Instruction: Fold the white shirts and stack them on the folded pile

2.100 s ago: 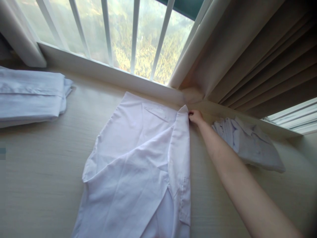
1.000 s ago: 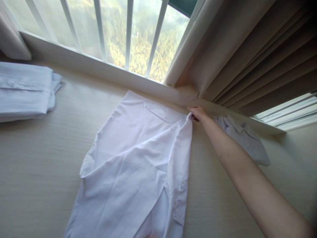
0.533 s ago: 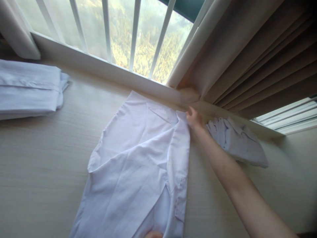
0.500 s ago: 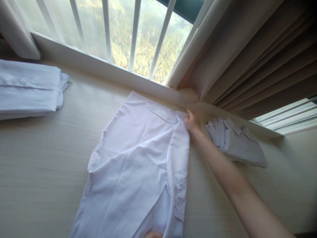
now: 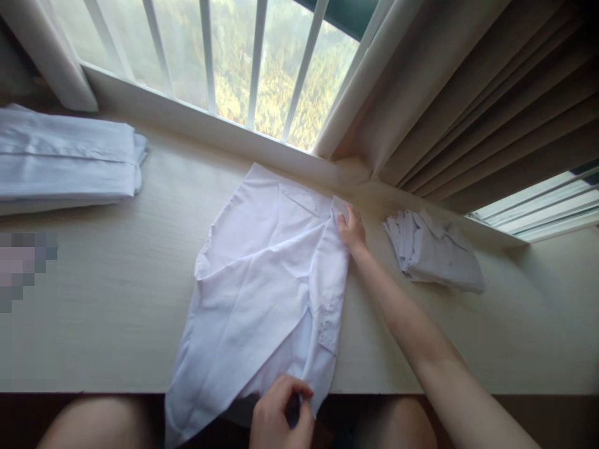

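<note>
On the pale desk (image 5: 121,299) below the barred window (image 5: 234,68), the white garment (image 5: 253,299) lies spread lengthwise, its far end toward the window and its near end hanging over the front edge. We see the right hand (image 5: 350,229) at the far right corner, fingertips on the cloth; whether its grip closes on the corner, we cannot tell. The left hand (image 5: 283,415) is at the near end, thumb and forefinger appearing to pinch the hem. As we judge it, the step in hand is straightening the right border. We do this best by anchoring the far corner, drawing evenly along the border, and letting the stitched flap (image 5: 330,327) lie flat. The diagonal fold across the middle calls for smoothing outward, since tugging would likely deepen it. The overhanging cloth may drag, so we support it. A folded stack (image 5: 70,156) and a smaller bundle (image 5: 435,252) lie apart on either side.
</note>
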### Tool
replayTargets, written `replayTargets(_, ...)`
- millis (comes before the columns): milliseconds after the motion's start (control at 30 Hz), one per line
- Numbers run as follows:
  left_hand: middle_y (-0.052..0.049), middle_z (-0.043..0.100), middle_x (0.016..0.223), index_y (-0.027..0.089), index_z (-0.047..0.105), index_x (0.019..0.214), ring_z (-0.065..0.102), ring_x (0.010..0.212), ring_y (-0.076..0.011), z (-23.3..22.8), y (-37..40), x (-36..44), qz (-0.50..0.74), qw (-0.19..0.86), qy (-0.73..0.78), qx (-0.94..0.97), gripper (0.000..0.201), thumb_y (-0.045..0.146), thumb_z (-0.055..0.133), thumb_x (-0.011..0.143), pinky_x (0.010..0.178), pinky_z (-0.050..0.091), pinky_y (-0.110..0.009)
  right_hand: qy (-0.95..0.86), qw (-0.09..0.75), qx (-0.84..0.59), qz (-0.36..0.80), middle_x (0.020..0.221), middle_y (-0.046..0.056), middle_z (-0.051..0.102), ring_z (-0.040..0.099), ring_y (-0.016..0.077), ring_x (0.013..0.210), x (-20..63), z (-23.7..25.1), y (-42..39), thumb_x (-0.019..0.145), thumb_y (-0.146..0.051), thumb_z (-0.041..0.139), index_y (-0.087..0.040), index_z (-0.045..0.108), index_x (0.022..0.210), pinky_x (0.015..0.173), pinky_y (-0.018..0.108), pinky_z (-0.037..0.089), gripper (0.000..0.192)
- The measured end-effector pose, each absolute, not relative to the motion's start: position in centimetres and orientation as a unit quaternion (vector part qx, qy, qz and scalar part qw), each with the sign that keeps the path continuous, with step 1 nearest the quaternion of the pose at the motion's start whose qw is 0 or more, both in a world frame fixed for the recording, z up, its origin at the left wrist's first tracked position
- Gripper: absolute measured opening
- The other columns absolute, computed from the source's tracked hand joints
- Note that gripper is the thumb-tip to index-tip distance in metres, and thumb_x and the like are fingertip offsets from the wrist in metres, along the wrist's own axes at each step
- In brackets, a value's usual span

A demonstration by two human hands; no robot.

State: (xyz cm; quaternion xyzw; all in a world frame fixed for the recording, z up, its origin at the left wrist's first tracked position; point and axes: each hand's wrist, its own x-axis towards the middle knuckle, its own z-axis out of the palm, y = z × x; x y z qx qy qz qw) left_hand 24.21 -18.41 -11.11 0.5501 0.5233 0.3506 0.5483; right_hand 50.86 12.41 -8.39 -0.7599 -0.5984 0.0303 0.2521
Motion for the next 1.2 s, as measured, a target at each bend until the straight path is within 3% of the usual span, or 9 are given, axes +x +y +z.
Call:
replayTargets(100, -0.001, 0.072, 0.076, 0.020, 0.069, 0.080, 0.068, 0.071, -0.0168, -9.9, -18.3, 24.1, 0.329, 0.576, 0.542, 0.515, 0.019, 0.013, 0.052, 0.076, 0.067, 0.050, -0.024, -0.554, 0.406, -0.725, 0.052, 0.119, 0.014, 0.069, 0.065, 0.0244, 0.111, 46.7, -7.7, -1.9, 0.098, -0.046, 0.040, -0.018, 0.062, 0.120, 0.100, 0.042, 0.051, 0.042)
replayTargets(200, -0.001, 0.070, 0.075, 0.018, 0.070, 0.083, 0.066, 0.070, -0.0167, -9.4, -18.2, 23.9, 0.312, 0.604, 0.536, 0.501, 0.024, 0.011, 0.052, 0.070, 0.067, 0.049, -0.025, -0.436, 0.457, -0.751, 0.192, 0.082, 0.007, 0.071, 0.069, 0.0230, 0.072, 41.8, -9.7, -18.3, 0.093, -0.047, 0.052, -0.023, 0.063, 0.104, 0.072, 0.038, 0.059, 0.029)
replayTargets(333, -0.002, 0.070, 0.080, 0.016, 0.070, 0.086, 0.064, 0.073, -0.0160, -9.8, -18.3, 23.7, 0.318, 0.646, 0.508, 0.472, 0.030, 0.008, 0.052, 0.063, 0.063, 0.045, -0.022, -0.357, 0.438, -0.725, 0.394, 0.104, 0.010, 0.074, 0.073, 0.0292, 0.095, 36.0, -14.5, -31.4, 0.078, -0.043, 0.071, -0.028, 0.061, 0.115, 0.080, 0.043, 0.062, 0.042)
replayTargets(433, -0.002, 0.069, 0.080, 0.015, 0.069, 0.090, 0.061, 0.071, -0.0135, -9.7, -18.5, 23.7, 0.325, 0.672, 0.483, 0.458, 0.034, 0.007, 0.053, 0.061, 0.061, 0.042, -0.020, -0.398, 0.424, -0.681, 0.445, 0.134, 0.009, 0.065, 0.061, 0.0311, 0.127, 33.9, -16.5, -33.0, 0.065, -0.039, 0.080, -0.031, 0.050, 0.139, 0.099, 0.047, 0.055, 0.080)
replayTargets(500, -0.002, 0.067, 0.079, 0.014, 0.069, 0.090, 0.057, 0.068, -0.0114, -9.4, -18.6, 23.8, 0.331, 0.672, 0.478, 0.459, 0.034, 0.006, 0.054, 0.060, 0.059, 0.040, -0.018, -0.416, 0.405, -0.694, 0.426, 0.139, 0.008, 0.061, 0.056, 0.0303, 0.132, 33.6, -16.8, -32.1, 0.067, -0.039, 0.079, -0.031, 0.044, 0.146, 0.102, 0.046, 0.053, 0.086)
replayTargets(667, 0.000, 0.060, 0.075, 0.013, 0.067, 0.089, 0.050, 0.059, -0.0069, -8.4, -19.0, 24.5, 0.333, 0.688, 0.490, 0.419, 0.030, 0.008, 0.061, 0.060, 0.052, 0.036, -0.017, -0.430, 0.290, -0.774, 0.363, 0.124, 0.010, 0.070, 0.067, 0.0283, 0.115, 34.0, -15.8, -30.5, 0.088, -0.037, 0.061, -0.027, 0.047, 0.144, 0.088, 0.037, 0.054, 0.059)
replayTargets(800, -0.001, 0.061, 0.080, 0.012, 0.066, 0.091, 0.053, 0.064, -0.0072, -8.1, -19.4, 25.0, 0.340, 0.706, 0.483, 0.392, 0.030, 0.011, 0.065, 0.061, 0.055, 0.040, -0.017, -0.455, 0.133, -0.835, 0.278, 0.096, 0.013, 0.076, 0.073, 0.0317, 0.095, 33.8, -15.2, -31.1, 0.093, -0.026, 0.050, -0.021, 0.068, 0.104, 0.077, 0.035, 0.049, 0.023)
replayTargets(1000, 0.000, 0.058, 0.079, 0.013, 0.065, 0.097, 0.054, 0.064, -0.0077, -8.0, -20.0, 25.1, 0.363, 0.733, 0.455, 0.352, 0.036, 0.011, 0.069, 0.062, 0.056, 0.041, -0.018, -0.450, 0.190, -0.844, 0.222, 0.101, 0.013, 0.074, 0.072, 0.0299, 0.087, 32.9, -14.2, -31.8, 0.092, -0.049, 0.058, -0.018, 0.050, 0.124, 0.072, 0.032, 0.045, 0.046)
replayTargets(1200, -0.002, 0.061, 0.086, 0.013, 0.066, 0.104, 0.057, 0.070, -0.0092, -7.5, -20.5, 25.2, 0.360, 0.731, 0.458, 0.356, 0.043, 0.007, 0.069, 0.062, 0.058, 0.044, -0.019, -0.462, 0.180, -0.850, 0.176, 0.089, 0.009, 0.071, 0.068, 0.0254, 0.078, 32.6, -13.3, -31.0, 0.098, -0.053, 0.045, -0.019, 0.057, 0.104, 0.069, 0.030, 0.042, 0.036)
